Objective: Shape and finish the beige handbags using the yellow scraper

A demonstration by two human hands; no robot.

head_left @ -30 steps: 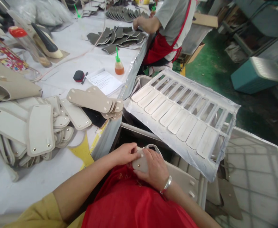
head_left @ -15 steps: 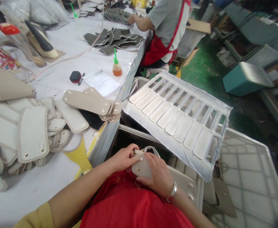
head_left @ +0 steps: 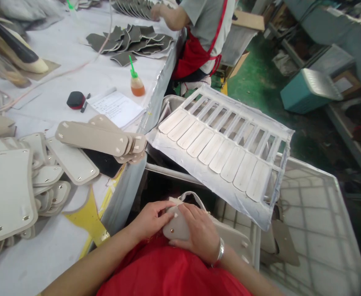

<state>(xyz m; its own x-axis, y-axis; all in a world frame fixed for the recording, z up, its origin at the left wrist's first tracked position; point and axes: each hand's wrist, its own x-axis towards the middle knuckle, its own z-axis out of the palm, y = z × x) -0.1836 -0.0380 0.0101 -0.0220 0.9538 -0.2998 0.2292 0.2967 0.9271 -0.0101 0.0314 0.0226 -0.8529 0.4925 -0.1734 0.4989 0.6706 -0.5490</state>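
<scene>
Both hands keep their clamp on the beige tab piece over the red apron; left hand pinches its left edge, right hand lies over the right side, thumb on top; same hold as a second ago, only the fingertips have crept along the edge, so the work on this one piece looks mid-way, not finished; piece has dropped slightly lower in view as the head tilts down and left; table stacks and drying rack keep their arrangement, merely sliding across the view; co-worker's hand has moved further up the far table.

Hidden: right palm covers much of the piece, so its far end and the loop attachment are unclear; what the left fingertips press cannot be made out; white crate is cut off at right.
</scene>
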